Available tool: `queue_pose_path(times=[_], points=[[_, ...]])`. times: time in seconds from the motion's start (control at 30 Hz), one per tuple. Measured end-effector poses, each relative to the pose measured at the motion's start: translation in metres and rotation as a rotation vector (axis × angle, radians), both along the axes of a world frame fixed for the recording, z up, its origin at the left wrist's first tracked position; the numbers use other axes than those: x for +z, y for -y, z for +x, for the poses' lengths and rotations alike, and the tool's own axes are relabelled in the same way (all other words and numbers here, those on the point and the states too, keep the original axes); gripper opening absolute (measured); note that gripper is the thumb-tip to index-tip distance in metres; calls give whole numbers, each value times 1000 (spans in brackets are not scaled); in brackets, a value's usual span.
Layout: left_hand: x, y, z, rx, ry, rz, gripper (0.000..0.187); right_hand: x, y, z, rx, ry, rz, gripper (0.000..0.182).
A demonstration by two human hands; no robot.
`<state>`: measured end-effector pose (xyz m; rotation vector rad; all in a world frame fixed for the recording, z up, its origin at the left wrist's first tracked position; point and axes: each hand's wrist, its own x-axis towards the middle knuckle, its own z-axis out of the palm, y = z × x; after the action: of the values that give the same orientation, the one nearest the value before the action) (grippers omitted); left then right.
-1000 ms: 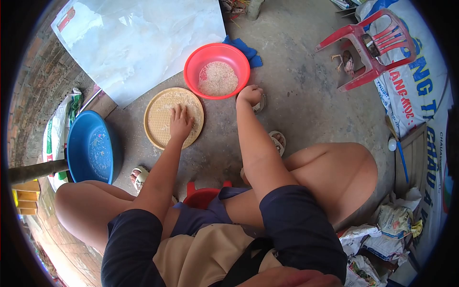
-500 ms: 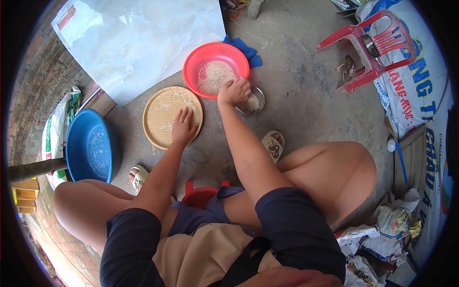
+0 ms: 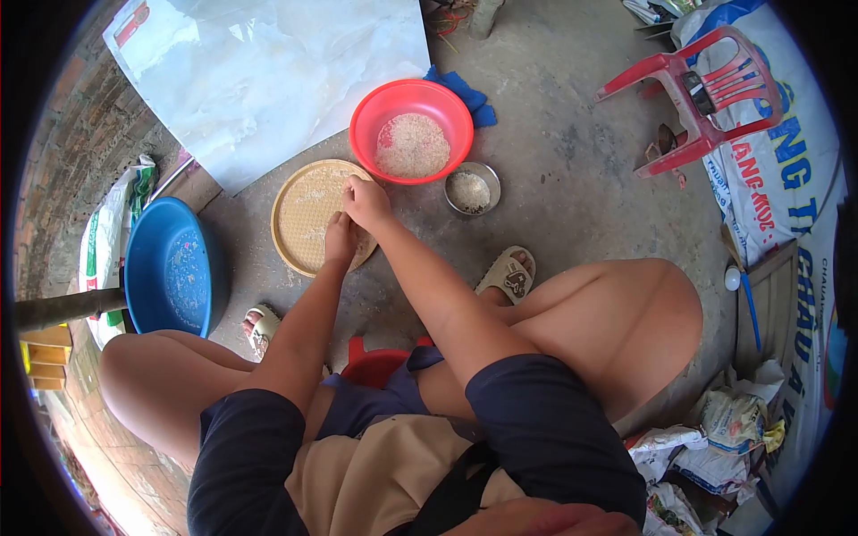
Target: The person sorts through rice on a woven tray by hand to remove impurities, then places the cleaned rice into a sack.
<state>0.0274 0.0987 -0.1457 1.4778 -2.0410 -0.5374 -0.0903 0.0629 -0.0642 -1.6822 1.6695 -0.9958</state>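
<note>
Both my hands are over a round woven tray (image 3: 299, 210) with pale rice grains scattered on it. My left hand (image 3: 340, 239) is low over the tray's right side, its fingers drawn together; whatever they hold is too small to make out. Just above it, my right hand (image 3: 365, 204) is curled closed near the tray's upper right rim, and its fingertips hide anything in them. A red plastic basin (image 3: 360, 134) holds a heap of rice (image 3: 413, 146). Beside it stands a small metal bowl (image 3: 496, 198) with some rice in it.
A blue basin (image 3: 147, 268) stands at left. A white sheet (image 3: 268, 89) covers the floor behind. The blue cloth (image 3: 469, 96) lies by the red basin. At right are a red plastic chair (image 3: 670, 71), a printed sack (image 3: 778, 179) and crumpled bags (image 3: 715, 438).
My right hand has moved left from between the red basin and metal bowl to above the tray. My left hand, spread flat on the tray before, has drawn its fingers together.
</note>
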Motion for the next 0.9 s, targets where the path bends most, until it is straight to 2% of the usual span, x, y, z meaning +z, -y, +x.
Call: queue_pose_path(times=[0.07, 0.1, 0.2, 0.23, 0.3, 0.37, 0.43, 0.47, 0.5, 0.57, 0.6, 0.67, 0.7, 0.77, 0.8, 0.87, 0.9], points=[[10, 11, 1, 165, -6, 184, 15, -5, 2, 1, -32, 1, 53, 12], [14, 18, 2, 166, -6, 184, 15, -13, 5, 2, -112, 63, 52, 12], [24, 42, 9, 320, -1256, 764, 12, -30, 13, 1, -226, 146, 65, 13], [27, 49, 14, 323, -1255, 761, 12, -29, 14, 1, -266, 167, 77, 14], [38, 60, 26, 140, -1942, 967, 11, -29, 13, 1, -276, 167, 88, 15], [62, 57, 22, 71, -2042, 919, 8, -33, 14, 0, -302, 130, 141, 16], [71, 55, 21, -235, -2236, 947, 8, -34, 13, 0, -291, 134, 156, 16], [75, 56, 19, -109, -2276, 975, 13, -35, 12, 1, -281, 139, 170, 17], [74, 57, 19, -108, -2276, 975, 13, -39, 13, 2, -282, 139, 171, 17], [72, 61, 17, -359, -2231, 1073, 26, -47, 17, 4, -304, 85, 165, 18], [74, 62, 16, -359, -2232, 1073, 26, -52, 19, 4, -304, 85, 165, 18], [78, 64, 12, -187, -2124, 1110, 36, -62, 23, 4, -289, 274, 313, 19], [80, 67, 12, -188, -2124, 1111, 36, -57, 23, 3, -289, 273, 313, 19], [83, 73, 11, 24, -1778, 1140, 40, -47, 21, -1, -235, 716, 538, 22], [88, 76, 8, 24, -1779, 1140, 40, -46, 21, -1, -235, 716, 539, 22], [97, 79, 1, 198, -1369, 1175, 39, -45, 23, -2, -246, 1004, 720, 26], [99, 78, -6, 198, -1368, 1175, 39, -43, 23, -2, -245, 1005, 720, 26]])
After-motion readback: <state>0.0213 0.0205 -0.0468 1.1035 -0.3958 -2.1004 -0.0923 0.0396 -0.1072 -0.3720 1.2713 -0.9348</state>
